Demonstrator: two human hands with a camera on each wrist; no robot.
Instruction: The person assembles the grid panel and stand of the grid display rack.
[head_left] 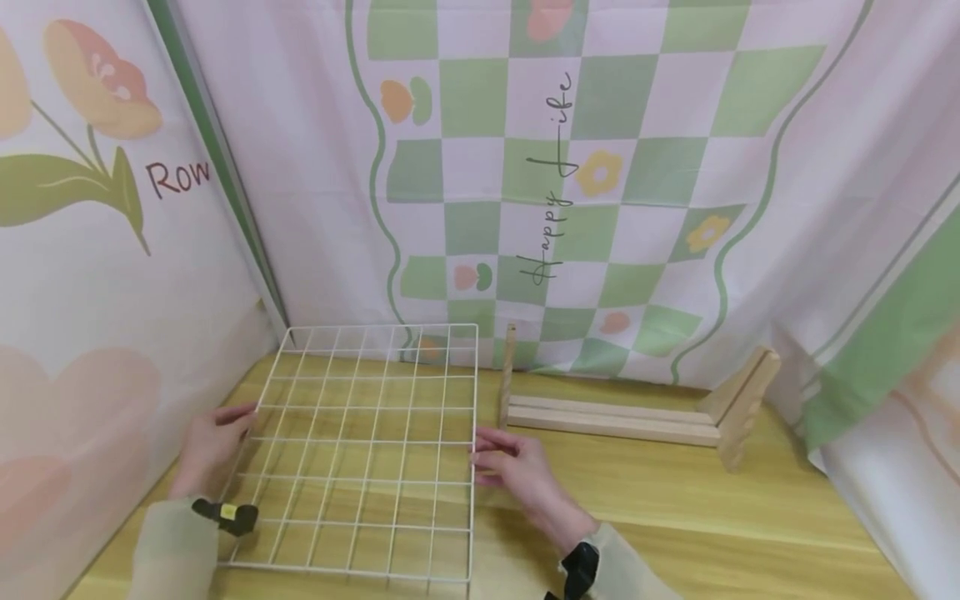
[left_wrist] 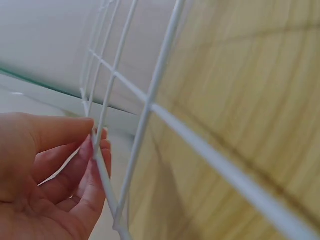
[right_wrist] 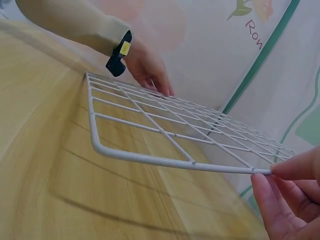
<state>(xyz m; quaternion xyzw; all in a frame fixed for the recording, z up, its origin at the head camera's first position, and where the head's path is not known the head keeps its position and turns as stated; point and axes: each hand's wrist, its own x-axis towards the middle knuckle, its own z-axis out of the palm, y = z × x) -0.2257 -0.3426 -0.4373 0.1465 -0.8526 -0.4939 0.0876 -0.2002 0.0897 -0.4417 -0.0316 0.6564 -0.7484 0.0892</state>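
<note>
White wire grid (head_left: pixel 367 441) held at two edges.
In my head view, it spans between the left hand (head_left: pixel 213 443) and the right hand (head_left: pixel 525 477), a wooden stand (head_left: pixel 615 422) to the right of the latter. In my left-wrist view, the left one pinches its edge; in my right-wrist view, the right one pinches the opposite edge, above the tabletop (right_wrist: pixel 35 145).

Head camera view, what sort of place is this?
Probably an indoor work corner; whether home or studio, I can't tell. A wood-grain table, flower-printed curtains behind and beside it, and a white wire grid being handled there suggest that.
</note>
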